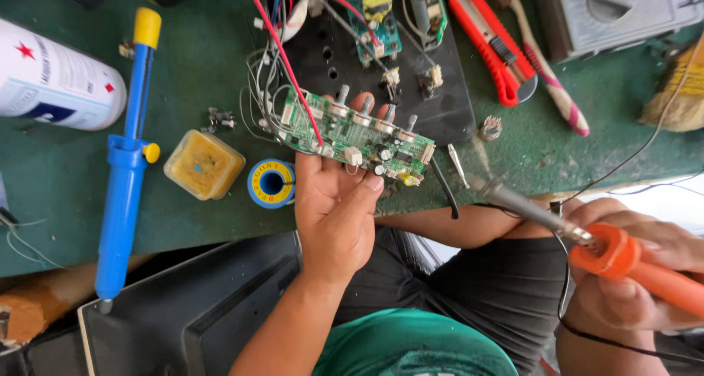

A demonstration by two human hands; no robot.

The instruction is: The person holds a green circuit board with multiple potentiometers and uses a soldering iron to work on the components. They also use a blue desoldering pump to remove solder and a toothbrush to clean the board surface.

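Over the green bench's near edge, the left hand [334, 207] is gripping a green circuit board [357, 135] tilted for access, while the right hand [634, 273], fingers closed, is aiming an orange-handled soldering iron [587, 240] toward it.

A: We count two hands: the left hand [334, 215] and the right hand [634, 273]. How many circuit boards do we see?

B: We see two green circuit boards: one large circuit board [357, 136] bearing four control knobs [364, 112], and one smaller board [375, 20] farther back.

A: And tools?

B: We count one soldering iron [579, 237], one blue desoldering pump [126, 163], one red utility knife [488, 42] and one toothbrush [546, 72].

A: Consumables?

B: We note one solder spool [271, 183], one yellow flux tub [204, 165] and one white spray can [55, 79]. One grey meter [616, 9] completes our count.
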